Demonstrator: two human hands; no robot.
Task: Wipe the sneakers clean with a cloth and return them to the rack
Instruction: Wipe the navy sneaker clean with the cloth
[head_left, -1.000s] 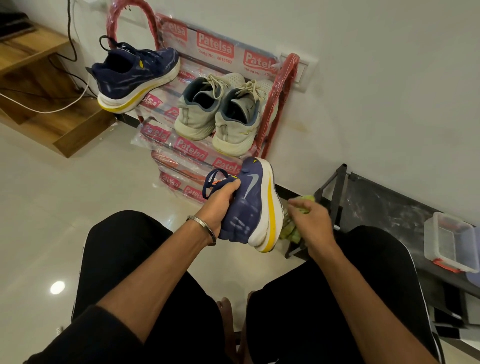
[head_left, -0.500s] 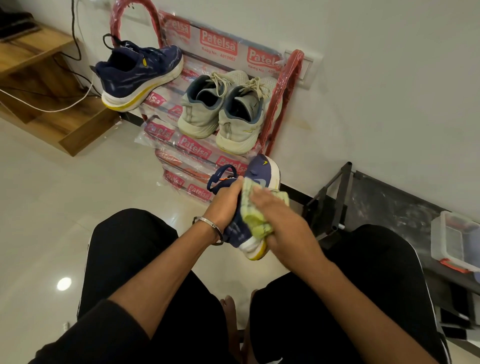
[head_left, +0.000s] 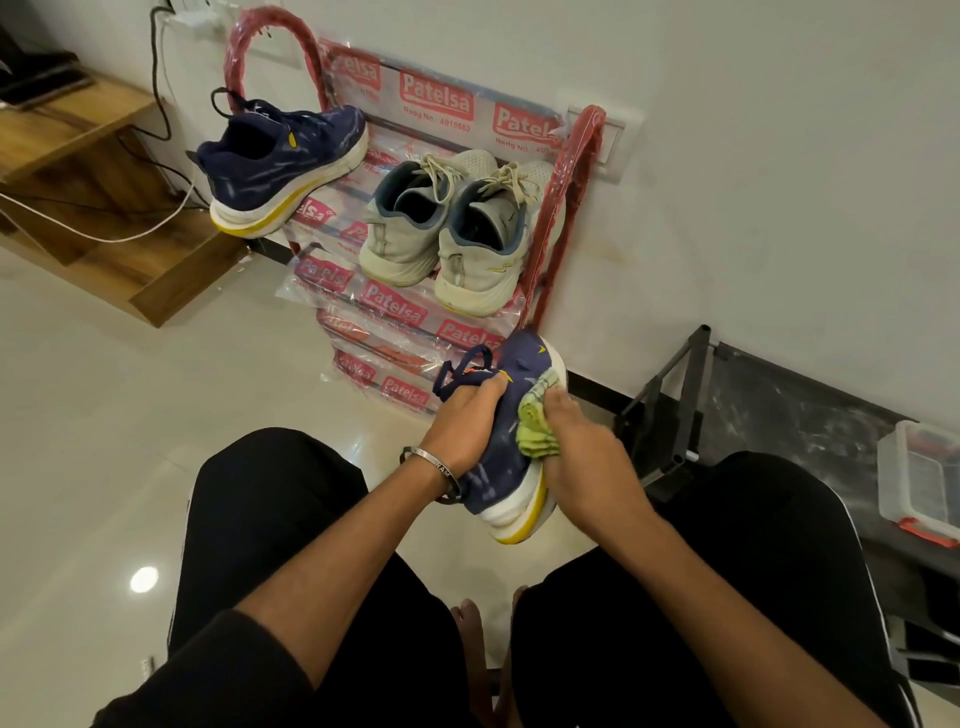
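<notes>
Our left hand (head_left: 467, 423) grips the navy sneaker (head_left: 511, 457) above our knees, just before the rack (head_left: 569, 208). Our right hand (head_left: 579, 457) clutches the green cloth (head_left: 537, 423) against its side. Its mate (head_left: 280, 166) and a grey pair (head_left: 447, 228) sit on the rack.

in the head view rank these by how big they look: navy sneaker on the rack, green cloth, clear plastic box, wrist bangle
1. navy sneaker on the rack
2. clear plastic box, cut off by the frame edge, so its true extent is unsure
3. green cloth, partly hidden under the right hand
4. wrist bangle
</notes>
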